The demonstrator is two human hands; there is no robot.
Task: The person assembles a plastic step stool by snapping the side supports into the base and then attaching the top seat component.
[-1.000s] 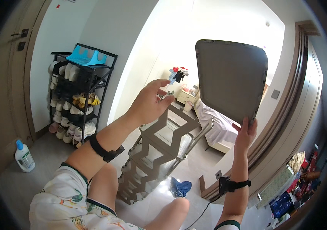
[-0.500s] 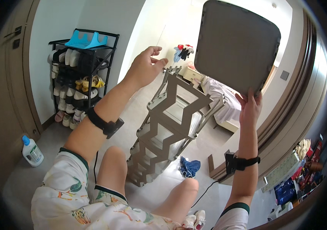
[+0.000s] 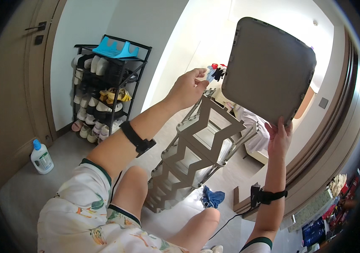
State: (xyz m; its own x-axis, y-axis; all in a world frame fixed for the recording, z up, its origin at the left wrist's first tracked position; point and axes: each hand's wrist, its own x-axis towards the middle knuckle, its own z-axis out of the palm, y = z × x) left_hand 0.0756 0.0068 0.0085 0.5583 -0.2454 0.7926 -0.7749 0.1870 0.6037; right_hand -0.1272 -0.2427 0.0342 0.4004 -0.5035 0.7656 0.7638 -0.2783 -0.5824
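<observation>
Nearest my view are the white floral clothing and two bare knees, and a black strap with a small box circles each forearm. Beyond the knees, my right hand grips a grey-brown, rounded-square panel with a notched rim by its lower edge; the panel is raised and tilted, at the right, apart from the rack. My left hand has its thumb and fingers a narrow gap apart, with nothing visible between them; it is near the top of a grey-brown tiered rack with zigzag sides, and I cannot tell whether they touch. A crumpled blue cloth lies right of the rack's foot. At far left, a white bottle with a blue cap stands near a black metal shoe rack; farther off is a bed with pale bedding.
</observation>
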